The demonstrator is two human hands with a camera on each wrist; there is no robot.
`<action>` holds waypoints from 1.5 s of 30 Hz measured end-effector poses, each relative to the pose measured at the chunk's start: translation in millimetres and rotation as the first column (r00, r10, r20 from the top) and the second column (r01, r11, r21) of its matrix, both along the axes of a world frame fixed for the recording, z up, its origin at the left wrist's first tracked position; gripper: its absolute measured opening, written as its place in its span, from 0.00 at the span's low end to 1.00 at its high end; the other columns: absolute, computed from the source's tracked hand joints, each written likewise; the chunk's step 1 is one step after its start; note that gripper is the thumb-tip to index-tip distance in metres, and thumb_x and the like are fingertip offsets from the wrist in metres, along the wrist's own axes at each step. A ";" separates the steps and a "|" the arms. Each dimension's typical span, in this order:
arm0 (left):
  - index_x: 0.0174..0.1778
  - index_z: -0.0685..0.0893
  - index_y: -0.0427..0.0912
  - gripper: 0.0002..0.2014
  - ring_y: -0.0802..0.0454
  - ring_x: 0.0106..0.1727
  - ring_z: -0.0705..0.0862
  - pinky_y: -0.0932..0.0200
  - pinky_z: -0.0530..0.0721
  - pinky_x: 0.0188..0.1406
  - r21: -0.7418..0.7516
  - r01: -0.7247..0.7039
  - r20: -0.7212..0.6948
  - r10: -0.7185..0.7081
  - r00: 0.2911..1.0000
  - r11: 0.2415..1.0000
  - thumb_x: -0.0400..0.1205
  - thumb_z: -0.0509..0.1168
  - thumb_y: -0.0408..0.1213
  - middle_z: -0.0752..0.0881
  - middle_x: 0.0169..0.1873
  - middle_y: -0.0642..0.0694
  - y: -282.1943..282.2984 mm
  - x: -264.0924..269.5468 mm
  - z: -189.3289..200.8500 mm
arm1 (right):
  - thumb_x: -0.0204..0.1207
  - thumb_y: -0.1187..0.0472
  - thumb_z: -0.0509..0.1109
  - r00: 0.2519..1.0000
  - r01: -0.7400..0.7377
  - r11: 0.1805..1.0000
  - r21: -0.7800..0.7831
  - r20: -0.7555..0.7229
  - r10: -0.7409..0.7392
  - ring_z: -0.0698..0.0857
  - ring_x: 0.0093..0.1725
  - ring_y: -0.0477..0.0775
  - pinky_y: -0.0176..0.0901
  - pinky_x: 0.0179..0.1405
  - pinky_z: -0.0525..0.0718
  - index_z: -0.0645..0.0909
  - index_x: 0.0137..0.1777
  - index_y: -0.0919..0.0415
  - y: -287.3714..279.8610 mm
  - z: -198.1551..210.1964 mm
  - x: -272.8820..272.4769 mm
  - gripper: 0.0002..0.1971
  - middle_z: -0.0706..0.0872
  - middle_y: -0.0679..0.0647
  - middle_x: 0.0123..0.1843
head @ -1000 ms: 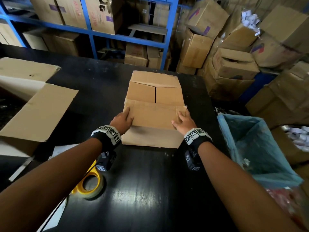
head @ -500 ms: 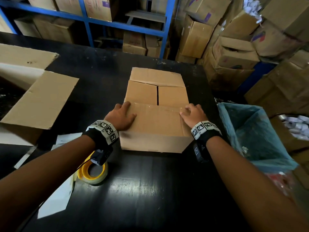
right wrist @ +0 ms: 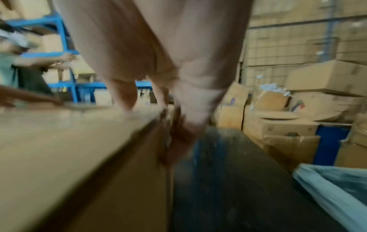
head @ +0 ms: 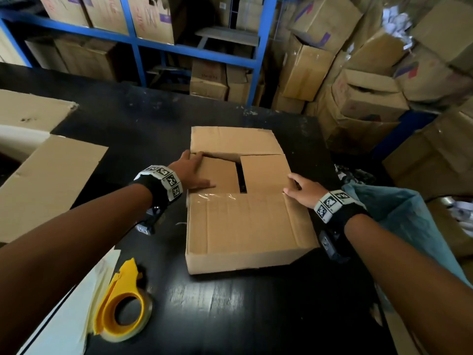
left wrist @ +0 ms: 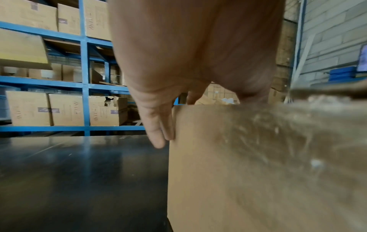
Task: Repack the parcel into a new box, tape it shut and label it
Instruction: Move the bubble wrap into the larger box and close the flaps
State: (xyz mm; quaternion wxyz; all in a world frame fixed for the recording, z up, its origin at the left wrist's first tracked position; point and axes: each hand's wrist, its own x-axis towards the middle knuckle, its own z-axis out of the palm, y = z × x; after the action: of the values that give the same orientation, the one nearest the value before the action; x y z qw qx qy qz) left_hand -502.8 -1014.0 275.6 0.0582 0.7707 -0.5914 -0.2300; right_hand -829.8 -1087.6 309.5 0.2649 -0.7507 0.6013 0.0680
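Sitting in the middle of the black worktop (head: 256,316), the cardboard box (head: 245,226) is lying with its near flap folded down; I cannot tell what is inside. Left of the box, a yellow tape dispenser (head: 122,306) is resting; a blue bin bag (head: 409,221) is hanging to its right, shelving (head: 194,49) standing behind. My left hand (head: 190,172) is pressing flat, fingers spread, on the box's left inner flap; my right hand (head: 303,193) is resting, fingers relaxed, on its right edge.

The box (head: 245,226) is dull brown cardboard with shiny clear tape (head: 215,197). The black desk (head: 230,316) looks smooth and shiny, maybe wood.
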 end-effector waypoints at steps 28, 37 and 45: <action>0.83 0.53 0.48 0.37 0.41 0.70 0.76 0.47 0.71 0.70 -0.255 -0.339 -0.387 0.226 0.894 0.906 0.82 0.65 0.43 0.76 0.71 0.40 -29.0 10.5 17.2 | 0.78 0.51 0.70 0.958 0.125 0.991 -0.048 0.267 -0.108 0.76 0.74 0.60 0.51 0.73 0.73 0.60 0.82 0.52 -70.3 7.9 53.1 0.35 0.75 0.54 0.77; 0.83 0.52 0.52 0.37 0.45 0.70 0.77 0.51 0.76 0.67 -0.494 -0.303 -0.455 0.055 0.889 0.815 0.82 0.65 0.43 0.74 0.73 0.41 -29.1 9.0 41.5 | 0.77 0.52 0.70 0.806 0.311 0.936 -0.166 0.568 -0.167 0.81 0.68 0.58 0.51 0.64 0.79 0.52 0.83 0.44 -57.9 18.0 37.5 0.39 0.79 0.55 0.72; 0.54 0.88 0.40 0.14 0.50 0.48 0.86 0.55 0.82 0.51 -0.659 -0.199 -0.310 -0.021 0.950 0.726 0.85 0.61 0.44 0.89 0.47 0.44 37.3 5.1 60.4 | 0.80 0.41 0.62 0.825 0.286 0.913 -0.291 0.559 -0.080 0.86 0.56 0.53 0.46 0.59 0.81 0.83 0.57 0.51 1.9 33.0 9.8 0.17 0.88 0.53 0.57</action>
State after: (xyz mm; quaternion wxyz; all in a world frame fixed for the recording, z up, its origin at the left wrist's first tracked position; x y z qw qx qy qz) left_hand -497.7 -976.7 335.9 0.4361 0.6793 -0.5805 -0.1063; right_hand -820.0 -1085.7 342.5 0.2842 -0.7127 0.5756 -0.2827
